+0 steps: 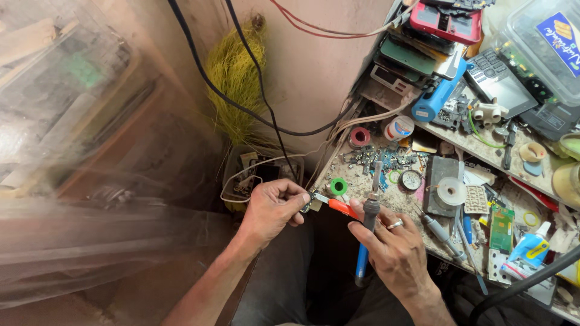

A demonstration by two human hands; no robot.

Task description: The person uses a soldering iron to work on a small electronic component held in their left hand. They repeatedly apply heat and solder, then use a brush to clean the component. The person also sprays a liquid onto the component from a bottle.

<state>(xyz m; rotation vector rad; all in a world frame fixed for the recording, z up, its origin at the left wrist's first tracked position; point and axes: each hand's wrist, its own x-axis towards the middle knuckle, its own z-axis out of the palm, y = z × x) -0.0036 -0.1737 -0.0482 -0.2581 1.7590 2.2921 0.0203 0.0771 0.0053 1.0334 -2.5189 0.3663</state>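
a small metal electronic part (pixel 312 202) is pinched tight between the thumb and curled fingers of the left hand (pixel 272 208), the grip closed fully around it so that it is steadied in mid-air just off the edge of the cluttered workshop counter (pixel 447 235). the right hand (pixel 396 247), on which one silver ring (pixel 394 224) is worn, is closed around two tools at once: a blue-handled soldering iron (pixel 367 229), held upright with its dark tip raised toward the counter, and a pair of orange-handled tweezers (pixel 335 206), angled leftward so that their tip meets the held part; the part seems to be kept close to both tools so that it can be worked without being set down. just beyond the hands, one green roll of tape (pixel 338 186) and one red roll of tape (pixel 360 137) are laid on the counter, beside a scatter of tiny loose components (pixel 380 160) too many and too small to be counted. one spool of solder wire (pixel 451 192) is rested on a grey block, and one small round gauge (pixel 411 180) is set near it. farther out, one blue cylindrical torch (pixel 436 96) is propped on a shelf among stacked phones (pixel 423 57), and a bundle of yellow straw (pixel 235 78) is leaned against the wall.
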